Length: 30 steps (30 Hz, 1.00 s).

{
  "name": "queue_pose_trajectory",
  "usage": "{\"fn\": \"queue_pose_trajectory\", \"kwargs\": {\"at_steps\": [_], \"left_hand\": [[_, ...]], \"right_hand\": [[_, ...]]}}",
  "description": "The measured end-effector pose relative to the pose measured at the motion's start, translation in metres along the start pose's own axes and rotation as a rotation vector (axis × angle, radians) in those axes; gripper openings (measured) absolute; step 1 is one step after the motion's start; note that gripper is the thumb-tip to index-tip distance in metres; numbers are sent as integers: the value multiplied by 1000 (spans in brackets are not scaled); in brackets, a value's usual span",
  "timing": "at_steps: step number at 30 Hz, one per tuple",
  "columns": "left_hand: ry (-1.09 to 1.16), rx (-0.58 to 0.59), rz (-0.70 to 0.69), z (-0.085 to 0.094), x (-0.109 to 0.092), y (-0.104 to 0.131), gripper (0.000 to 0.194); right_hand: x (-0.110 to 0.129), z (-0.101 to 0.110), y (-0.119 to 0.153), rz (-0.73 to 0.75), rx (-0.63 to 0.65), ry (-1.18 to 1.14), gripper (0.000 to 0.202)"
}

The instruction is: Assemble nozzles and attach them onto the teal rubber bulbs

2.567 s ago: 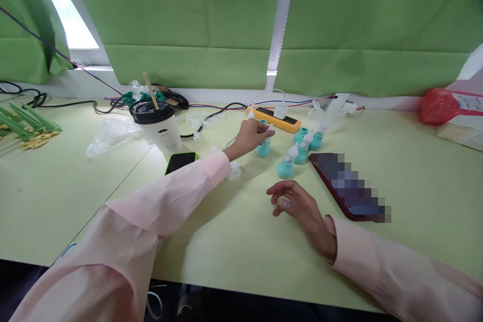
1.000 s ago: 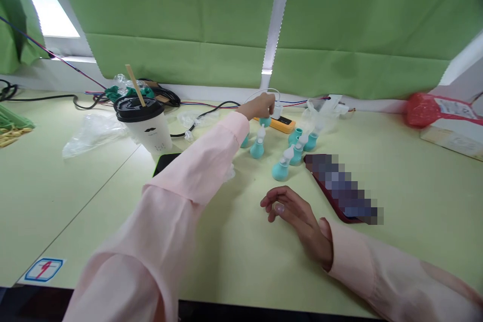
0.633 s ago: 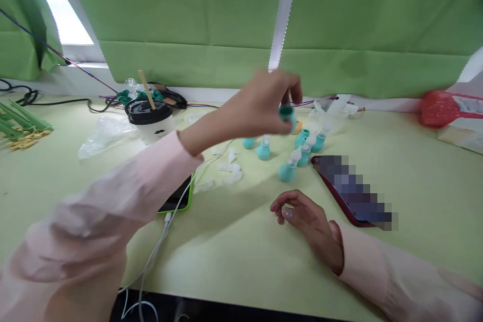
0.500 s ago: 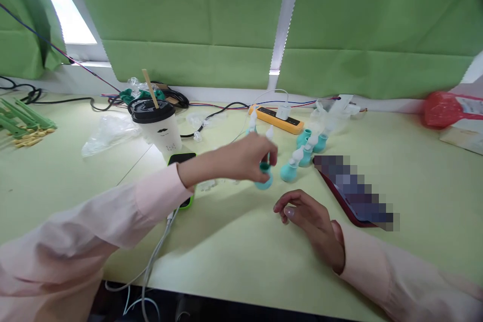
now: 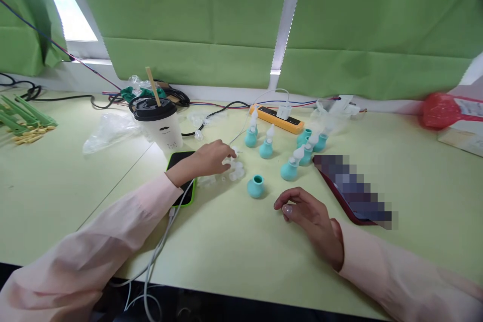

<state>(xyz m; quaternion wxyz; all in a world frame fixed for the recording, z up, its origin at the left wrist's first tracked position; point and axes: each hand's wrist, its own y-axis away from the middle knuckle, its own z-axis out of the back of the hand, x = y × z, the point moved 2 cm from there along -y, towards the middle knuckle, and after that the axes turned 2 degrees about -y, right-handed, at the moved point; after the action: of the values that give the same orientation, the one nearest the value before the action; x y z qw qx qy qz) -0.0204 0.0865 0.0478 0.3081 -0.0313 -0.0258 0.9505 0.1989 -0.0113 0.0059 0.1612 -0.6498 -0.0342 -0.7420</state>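
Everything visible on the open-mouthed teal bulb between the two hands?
The teal, squat, round-bellied bulb looks like matte rubber or soft plastic. Its belly narrows to a short neck with a rimmed round mouth, open and dark inside; no white nozzle is fitted. It stands roughly upright on the pale yellow-green table, mouth up, between the left hand and right hand. Neither hand touches it; only the table does. Its underside is hidden.
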Motion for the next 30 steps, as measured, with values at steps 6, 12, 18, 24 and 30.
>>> {"fn": "queue_pose_trajectory", "kwargs": {"at_steps": [6,12,18,24,30], "left_hand": [[-12,-45,49,-12,-3,4,30],[551,-498,29,16,-44,32,29],[985,-504,-96,0,-101,59,15],[927,-511,-88,-19,-110,60,8],[746,-510,-103,-11,-103,59,8]], "right_hand": [[1,-1,0,8,-1,31,10],[-1,-1,4,112,-50,54,11],[-3,-5,10,294,50,103,49],[-1,-5,8,322,61,214,24],[-3,-7,4,187,42,118,13]]}}
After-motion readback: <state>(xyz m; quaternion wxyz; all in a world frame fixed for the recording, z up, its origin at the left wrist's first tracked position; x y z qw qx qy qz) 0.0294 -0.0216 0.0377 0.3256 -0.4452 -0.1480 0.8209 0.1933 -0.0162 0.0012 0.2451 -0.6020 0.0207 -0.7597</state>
